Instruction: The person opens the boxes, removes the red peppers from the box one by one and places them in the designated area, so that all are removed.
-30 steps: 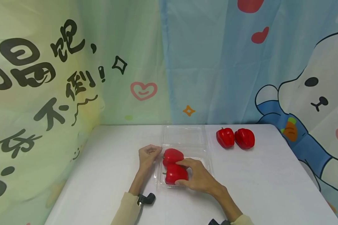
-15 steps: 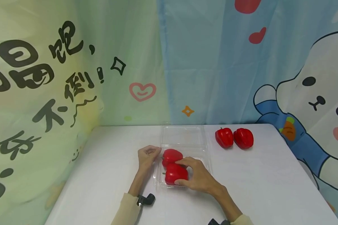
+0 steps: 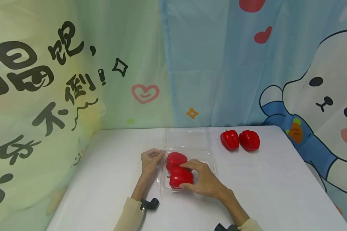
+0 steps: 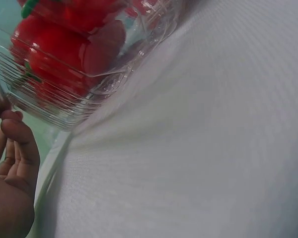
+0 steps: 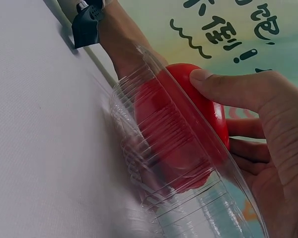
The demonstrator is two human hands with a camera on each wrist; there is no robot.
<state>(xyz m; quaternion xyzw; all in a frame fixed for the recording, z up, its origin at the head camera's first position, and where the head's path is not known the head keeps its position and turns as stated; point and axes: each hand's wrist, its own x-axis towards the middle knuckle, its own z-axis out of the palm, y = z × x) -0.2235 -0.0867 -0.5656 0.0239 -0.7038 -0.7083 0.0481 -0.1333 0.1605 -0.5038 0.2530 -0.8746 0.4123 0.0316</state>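
1. Step, by my read: placing a glossy red bell pepper (image 3: 179,178) in the near part of a clear ribbed plastic clamshell box (image 3: 206,157). Pepper's inside the walls, top above the rim; can't tell if it's bottomed out.
2. Right hand (image 3: 203,179): holding that pepper, thumb and fingers spread to its width. Left hand (image 3: 151,159): thumb and finger pinching the box rim at the left side.
3. Next move likely calls for settling the pepper, then letting go without dragging it; left keeps the box steady.
4. Another rounded red bell pepper (image 3: 175,158) sits just behind in the box, limiting room on that side.
5. Transparent flat lid (image 3: 188,139) lies folded back behind, not in the way.
6. Far right on the white cloth-covered table (image 3: 277,183): a shiny red stemmed pepper (image 3: 229,140) beside a blocky red pepper (image 3: 249,140).
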